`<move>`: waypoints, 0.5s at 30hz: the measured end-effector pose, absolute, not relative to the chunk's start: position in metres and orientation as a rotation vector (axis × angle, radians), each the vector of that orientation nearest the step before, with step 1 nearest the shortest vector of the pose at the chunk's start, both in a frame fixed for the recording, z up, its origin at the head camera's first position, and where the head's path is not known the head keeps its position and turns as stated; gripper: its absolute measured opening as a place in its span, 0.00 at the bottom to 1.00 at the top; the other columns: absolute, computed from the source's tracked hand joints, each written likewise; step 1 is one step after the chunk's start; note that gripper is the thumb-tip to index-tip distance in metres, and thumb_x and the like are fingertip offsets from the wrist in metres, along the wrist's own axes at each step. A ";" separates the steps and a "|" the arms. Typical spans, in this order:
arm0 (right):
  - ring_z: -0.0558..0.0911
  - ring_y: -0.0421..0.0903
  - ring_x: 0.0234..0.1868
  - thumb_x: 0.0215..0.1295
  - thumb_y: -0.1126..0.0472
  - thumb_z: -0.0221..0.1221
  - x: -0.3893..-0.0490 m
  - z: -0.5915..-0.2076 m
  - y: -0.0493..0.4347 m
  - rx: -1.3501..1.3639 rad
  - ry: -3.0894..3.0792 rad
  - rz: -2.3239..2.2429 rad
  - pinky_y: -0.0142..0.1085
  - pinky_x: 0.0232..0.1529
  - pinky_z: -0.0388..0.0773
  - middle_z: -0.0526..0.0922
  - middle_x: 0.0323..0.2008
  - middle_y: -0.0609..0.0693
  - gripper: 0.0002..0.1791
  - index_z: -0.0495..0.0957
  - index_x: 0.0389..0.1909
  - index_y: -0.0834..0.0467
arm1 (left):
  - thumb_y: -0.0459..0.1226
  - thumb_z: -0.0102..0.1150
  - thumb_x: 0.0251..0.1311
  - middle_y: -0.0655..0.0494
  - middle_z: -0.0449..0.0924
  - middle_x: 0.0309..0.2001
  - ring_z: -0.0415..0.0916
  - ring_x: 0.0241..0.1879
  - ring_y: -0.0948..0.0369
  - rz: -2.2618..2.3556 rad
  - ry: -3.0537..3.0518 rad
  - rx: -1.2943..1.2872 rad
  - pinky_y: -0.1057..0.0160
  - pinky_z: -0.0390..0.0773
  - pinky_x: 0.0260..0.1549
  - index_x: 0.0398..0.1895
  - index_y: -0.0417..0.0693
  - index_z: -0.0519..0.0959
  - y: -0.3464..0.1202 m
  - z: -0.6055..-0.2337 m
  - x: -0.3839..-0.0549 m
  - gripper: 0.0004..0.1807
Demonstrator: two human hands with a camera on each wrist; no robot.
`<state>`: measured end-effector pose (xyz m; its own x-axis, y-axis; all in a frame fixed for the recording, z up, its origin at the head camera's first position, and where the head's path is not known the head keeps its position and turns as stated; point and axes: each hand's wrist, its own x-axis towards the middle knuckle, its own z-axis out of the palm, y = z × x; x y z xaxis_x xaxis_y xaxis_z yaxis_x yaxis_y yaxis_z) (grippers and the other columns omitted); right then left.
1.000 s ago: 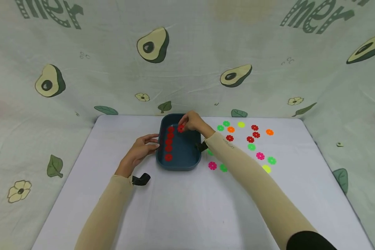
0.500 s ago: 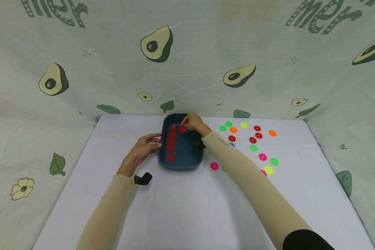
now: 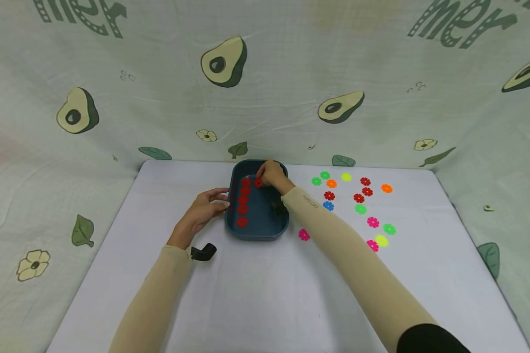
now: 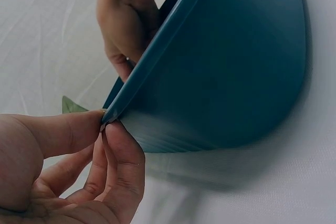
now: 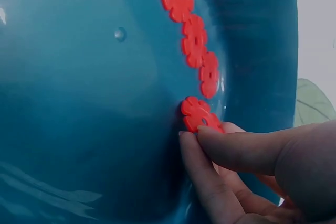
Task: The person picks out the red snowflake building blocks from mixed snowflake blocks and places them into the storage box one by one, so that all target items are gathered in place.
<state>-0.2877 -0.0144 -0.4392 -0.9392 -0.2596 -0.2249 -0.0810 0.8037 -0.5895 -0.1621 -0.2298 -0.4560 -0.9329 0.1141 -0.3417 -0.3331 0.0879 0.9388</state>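
In the head view, a deep blue plastic tray [image 3: 265,218] stands at the back of the table. My left hand [image 3: 199,214] is at its left side; the left wrist view shows thumb and fingers pinching the tray's rim [image 4: 152,59]. Inside the tray, my right hand [image 3: 275,176] holds a red notched snowflake disc [image 5: 197,113] between thumb and fingers, down by the tray floor at the far end. A column of several flat red discs [image 3: 242,209] runs along the tray's left side, just beside the held one. Part of the held disc is hidden by the fingertips.
To the tray's right, loose discs lie on the white table [image 3: 256,294]: red [image 3: 358,198], green [image 3: 360,209], pink [image 3: 373,222], yellow [image 3: 346,177], orange [image 3: 386,188] and blue [image 3: 328,206]. My right forearm [image 3: 335,235] passes over that side. A printed cloth [image 3: 274,73] hangs behind.
My right hand has moved slightly left within the tray, bringing its red disc a little closer to the column. The left hand keeps its place at the rim. The whole head view has shifted slightly.
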 end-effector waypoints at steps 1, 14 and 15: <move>0.86 0.53 0.45 0.58 0.75 0.70 -0.287 -0.439 -0.015 -0.260 2.701 -0.858 0.40 0.44 0.83 0.90 0.46 0.57 0.13 0.91 0.43 0.62 | 0.24 0.57 0.73 0.45 0.72 0.57 0.79 0.43 0.65 1.911 2.045 -0.217 0.68 0.82 0.45 0.79 0.37 0.65 -0.230 -0.456 -0.162 0.32; 0.86 0.55 0.47 0.60 0.75 0.68 -0.286 -0.445 -0.015 -0.231 2.680 -0.908 0.43 0.46 0.84 0.89 0.50 0.59 0.13 0.90 0.46 0.64 | 0.24 0.57 0.73 0.45 0.71 0.57 0.78 0.43 0.65 1.911 2.050 -0.213 0.68 0.82 0.45 0.79 0.37 0.65 -0.230 -0.458 -0.163 0.32; 0.86 0.55 0.47 0.60 0.75 0.68 -0.286 -0.445 -0.015 -0.226 2.680 -0.912 0.42 0.45 0.84 0.89 0.50 0.59 0.13 0.90 0.46 0.64 | 0.24 0.57 0.73 0.45 0.71 0.57 0.78 0.43 0.65 1.913 2.049 -0.214 0.68 0.82 0.45 0.79 0.37 0.65 -0.231 -0.458 -0.163 0.32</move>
